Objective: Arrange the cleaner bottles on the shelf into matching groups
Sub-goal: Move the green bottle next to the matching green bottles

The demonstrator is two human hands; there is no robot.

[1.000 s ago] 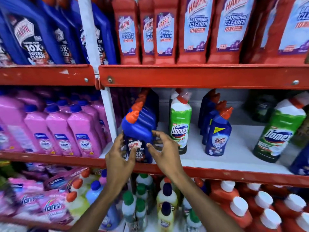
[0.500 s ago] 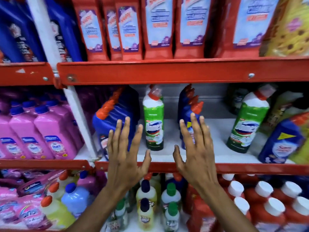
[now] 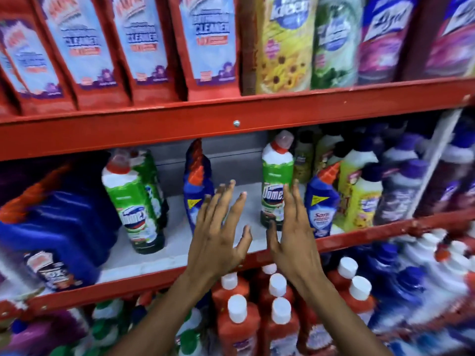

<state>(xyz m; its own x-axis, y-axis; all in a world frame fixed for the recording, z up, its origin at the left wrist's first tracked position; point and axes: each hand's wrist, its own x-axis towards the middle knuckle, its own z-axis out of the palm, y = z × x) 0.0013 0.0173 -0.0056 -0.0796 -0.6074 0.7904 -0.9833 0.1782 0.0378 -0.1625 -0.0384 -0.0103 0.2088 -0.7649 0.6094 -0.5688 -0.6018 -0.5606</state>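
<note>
Both my hands are up in front of the middle shelf [image 3: 180,253], palms away from me, holding nothing. Left hand [image 3: 218,237] has its fingers spread and straight, tips over the bare white shelf board between two bottles. Right hand [image 3: 290,240] also has straight fingers, closer together, thumb out to the left; its fingertips overlap the lower label of the green bottle [image 3: 276,176] with the red cap, but I can't tell whether they touch it or only sit in front. That bottle stands upright, mid-shelf.

Just right of it is a blue bottle [image 3: 321,201] with an angled red spout, upright at the shelf front, beside my right hand. Further right, yellow bottles [image 3: 359,191], then purple-capped bottles [image 3: 403,191], blurred.

Left of my left hand is a row of blue spout bottles [image 3: 196,186] running front to back, partly behind my fingers. Further left, a second green bottle [image 3: 133,199] leans to the left, with another green one behind it. At far left a big blue jug [image 3: 59,227] with an orange spout sits at the shelf edge.

Top shelf: red cleaner packs [image 3: 144,47] on the left, yellow, green and purple bottles on the right. Bottom shelf under my wrists: orange bottles [image 3: 239,327] with white caps. The edges of the view are motion-blurred.
</note>
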